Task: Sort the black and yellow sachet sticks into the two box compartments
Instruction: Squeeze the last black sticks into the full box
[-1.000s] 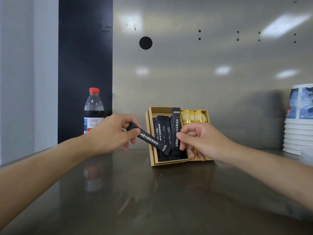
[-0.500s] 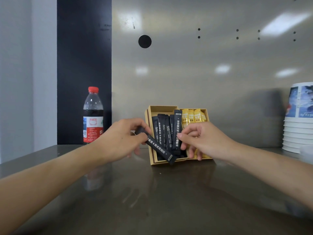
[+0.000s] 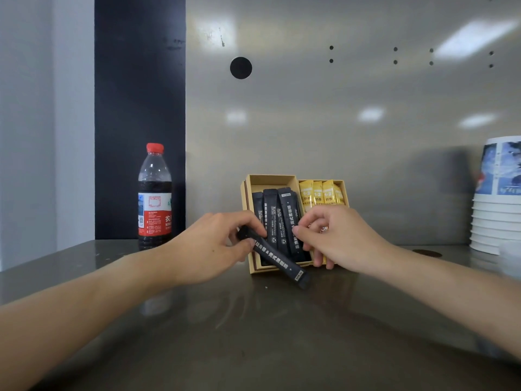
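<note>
A tan cardboard box (image 3: pixel 272 179) with two compartments stands at the back of the dark counter. Several black sachet sticks (image 3: pixel 271 218) fill its left compartment and yellow sachet sticks (image 3: pixel 321 196) fill the right one. My left hand (image 3: pixel 210 245) pinches one loose black stick (image 3: pixel 277 259) by its upper end; the stick slants down to the right across the box's front wall. My right hand (image 3: pixel 337 237) is at the box, thumb and fingers pinching the tall black stick (image 3: pixel 290 218) that stands in the left compartment.
A dark drink bottle (image 3: pixel 154 196) with a red cap stands left of the box. A stack of white paper cups (image 3: pixel 497 198) stands at the far right. A metal wall rises right behind the box.
My left hand has lowered its black stick, so its lower end now hangs past the box's front edge. The stick under my right hand has sunk deeper into the left compartment.
</note>
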The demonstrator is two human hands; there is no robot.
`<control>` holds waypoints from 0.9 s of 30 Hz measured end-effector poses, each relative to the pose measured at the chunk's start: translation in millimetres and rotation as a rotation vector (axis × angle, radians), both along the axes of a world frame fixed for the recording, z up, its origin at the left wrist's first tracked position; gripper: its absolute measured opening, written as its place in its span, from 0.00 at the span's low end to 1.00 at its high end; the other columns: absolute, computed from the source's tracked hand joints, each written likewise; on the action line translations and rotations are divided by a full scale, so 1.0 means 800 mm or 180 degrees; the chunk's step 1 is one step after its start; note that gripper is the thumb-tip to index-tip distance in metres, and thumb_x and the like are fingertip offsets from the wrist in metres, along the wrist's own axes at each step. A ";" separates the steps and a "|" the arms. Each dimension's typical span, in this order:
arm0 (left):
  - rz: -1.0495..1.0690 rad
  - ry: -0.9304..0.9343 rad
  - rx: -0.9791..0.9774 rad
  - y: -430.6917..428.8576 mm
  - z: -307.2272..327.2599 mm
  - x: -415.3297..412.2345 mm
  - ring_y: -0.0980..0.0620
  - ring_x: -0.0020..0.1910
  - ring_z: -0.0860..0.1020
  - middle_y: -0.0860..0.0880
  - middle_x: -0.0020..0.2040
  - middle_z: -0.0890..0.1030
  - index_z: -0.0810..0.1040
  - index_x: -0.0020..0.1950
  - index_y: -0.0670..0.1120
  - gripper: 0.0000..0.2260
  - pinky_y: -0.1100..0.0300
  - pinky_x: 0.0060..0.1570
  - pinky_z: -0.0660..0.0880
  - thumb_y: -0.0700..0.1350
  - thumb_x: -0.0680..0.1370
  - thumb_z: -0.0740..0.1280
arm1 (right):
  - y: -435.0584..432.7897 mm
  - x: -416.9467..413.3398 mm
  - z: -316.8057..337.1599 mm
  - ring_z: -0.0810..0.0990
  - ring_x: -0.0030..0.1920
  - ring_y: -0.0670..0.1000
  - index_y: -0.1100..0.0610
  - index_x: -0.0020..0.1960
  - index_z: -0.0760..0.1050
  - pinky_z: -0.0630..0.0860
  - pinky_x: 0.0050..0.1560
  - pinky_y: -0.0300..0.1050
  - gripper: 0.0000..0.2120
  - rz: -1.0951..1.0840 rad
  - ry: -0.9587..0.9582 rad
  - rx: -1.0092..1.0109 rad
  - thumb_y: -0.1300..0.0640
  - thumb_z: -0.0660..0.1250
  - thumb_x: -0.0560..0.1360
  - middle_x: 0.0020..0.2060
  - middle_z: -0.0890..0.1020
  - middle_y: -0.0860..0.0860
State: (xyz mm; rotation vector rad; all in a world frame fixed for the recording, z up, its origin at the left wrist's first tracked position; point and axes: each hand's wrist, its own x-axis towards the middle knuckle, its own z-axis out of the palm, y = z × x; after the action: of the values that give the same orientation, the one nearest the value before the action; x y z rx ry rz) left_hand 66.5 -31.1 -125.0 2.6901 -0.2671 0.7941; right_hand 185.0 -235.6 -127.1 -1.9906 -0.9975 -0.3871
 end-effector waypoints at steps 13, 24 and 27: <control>0.0079 0.0030 -0.0004 0.004 0.001 0.003 0.58 0.44 0.83 0.54 0.46 0.84 0.78 0.59 0.58 0.09 0.59 0.48 0.81 0.46 0.83 0.64 | 0.007 -0.005 -0.008 0.80 0.22 0.45 0.51 0.51 0.72 0.75 0.24 0.37 0.05 -0.0103 -0.0174 0.0197 0.55 0.69 0.79 0.29 0.83 0.53; -0.0001 0.0038 -0.0095 0.004 0.004 0.002 0.58 0.42 0.82 0.53 0.41 0.84 0.78 0.57 0.59 0.09 0.61 0.44 0.78 0.45 0.83 0.64 | -0.003 -0.011 -0.006 0.76 0.33 0.40 0.45 0.61 0.68 0.64 0.32 0.32 0.10 -0.0446 -0.1797 -0.0673 0.49 0.64 0.81 0.35 0.80 0.44; 0.0009 0.0080 -0.0133 0.003 0.004 0.001 0.59 0.40 0.81 0.52 0.39 0.84 0.78 0.57 0.60 0.09 0.64 0.41 0.76 0.46 0.83 0.63 | -0.003 -0.013 -0.006 0.75 0.33 0.40 0.44 0.62 0.68 0.62 0.31 0.31 0.12 -0.0467 -0.1948 -0.0778 0.48 0.64 0.81 0.35 0.80 0.44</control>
State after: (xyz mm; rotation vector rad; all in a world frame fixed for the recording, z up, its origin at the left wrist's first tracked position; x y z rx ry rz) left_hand 67.6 -28.4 -121.9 2.6602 -0.2384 0.7576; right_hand 174.9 -238.2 -131.8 -2.2232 -1.3194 -1.0425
